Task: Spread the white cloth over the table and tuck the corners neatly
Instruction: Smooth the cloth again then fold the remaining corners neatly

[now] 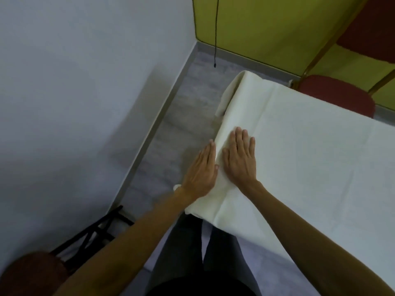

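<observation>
grey wall (74,82), white cloth (310,157) over table, left hand (202,170) and right hand (240,159) flat, fingers extended, pressing its edge

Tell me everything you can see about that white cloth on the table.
The white cloth is plain, off-white woven-looking fabric with faint fold creases. It lies spread flat over the tabletop and hangs over the left and near edges, bunched at the far-left corner. The right hand presses flat on top near the left edge; the left hand lies flat against the draped side. The table beneath is hidden.
</observation>
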`<action>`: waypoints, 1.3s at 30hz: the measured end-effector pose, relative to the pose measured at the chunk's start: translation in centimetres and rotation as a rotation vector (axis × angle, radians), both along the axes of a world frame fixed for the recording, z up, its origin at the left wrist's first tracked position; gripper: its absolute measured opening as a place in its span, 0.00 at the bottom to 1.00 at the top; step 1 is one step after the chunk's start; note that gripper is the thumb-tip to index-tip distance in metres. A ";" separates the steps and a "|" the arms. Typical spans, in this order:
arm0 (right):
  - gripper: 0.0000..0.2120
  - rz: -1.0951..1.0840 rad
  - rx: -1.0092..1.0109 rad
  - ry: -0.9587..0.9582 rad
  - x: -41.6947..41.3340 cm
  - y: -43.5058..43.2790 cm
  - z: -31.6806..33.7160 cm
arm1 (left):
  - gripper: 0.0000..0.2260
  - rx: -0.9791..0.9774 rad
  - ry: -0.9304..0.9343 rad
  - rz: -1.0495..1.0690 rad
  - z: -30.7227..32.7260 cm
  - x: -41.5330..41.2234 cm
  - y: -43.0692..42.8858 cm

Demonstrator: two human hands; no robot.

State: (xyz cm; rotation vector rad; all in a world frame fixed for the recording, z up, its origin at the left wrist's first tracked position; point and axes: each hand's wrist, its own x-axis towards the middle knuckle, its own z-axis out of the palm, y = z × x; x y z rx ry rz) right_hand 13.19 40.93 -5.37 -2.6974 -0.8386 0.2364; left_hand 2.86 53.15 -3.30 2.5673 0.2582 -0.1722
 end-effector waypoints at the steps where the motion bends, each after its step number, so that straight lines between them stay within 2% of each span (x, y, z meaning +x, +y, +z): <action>1: 0.29 0.023 -0.015 0.007 -1.0 -0.4 0.1 | 0.32 -0.010 0.026 0.038 0.3 -1.4 -0.6; 3: 0.30 0.076 -0.041 -0.002 -2.7 -1.4 0.2 | 0.38 -0.023 0.058 0.119 0.8 -3.8 -1.7; 6: 0.31 0.163 -0.059 0.023 -5.0 -2.8 0.5 | 0.29 0.035 -0.002 0.201 1.2 -7.9 -3.3; 10: 0.32 0.272 -0.074 0.042 -8.0 -3.6 0.8 | 0.27 0.106 -0.068 0.324 0.5 -12.1 -4.7; 14: 0.33 0.352 -0.050 0.058 -11.3 -3.6 1.0 | 0.30 -0.019 -0.094 0.437 -0.3 -15.4 -5.3; 17: 0.36 0.386 -0.024 0.051 -13.7 -3.3 1.2 | 0.31 -0.063 -0.111 0.428 -1.0 -17.6 -5.4; 23: 0.43 0.395 -0.109 -0.008 -15.3 -2.8 0.9 | 0.28 -0.036 -0.162 0.418 -2.6 -19.5 -4.5; 30: 0.42 0.416 -0.184 -0.150 -15.3 -2.8 0.1 | 0.19 0.004 -0.258 0.396 -4.4 -18.2 -2.5; 32: 0.42 0.421 -0.204 -0.185 -15.3 -2.8 0.0 | 0.18 -0.048 -0.283 0.390 -4.6 -17.9 -2.0; 35: 0.42 0.416 -0.217 -0.201 -15.3 -2.7 -0.1 | 0.18 -0.083 -0.352 0.408 -4.6 -17.9 -1.4; 37: 0.44 0.410 -0.216 -0.199 -15.3 -2.6 -0.2 | 0.21 -0.089 -0.362 0.456 -4.6 -18.4 -1.3; 39: 0.44 0.412 -0.207 -0.206 -15.3 -2.6 -0.3 | 0.19 -0.108 -0.351 0.477 -4.9 -19.0 -1.3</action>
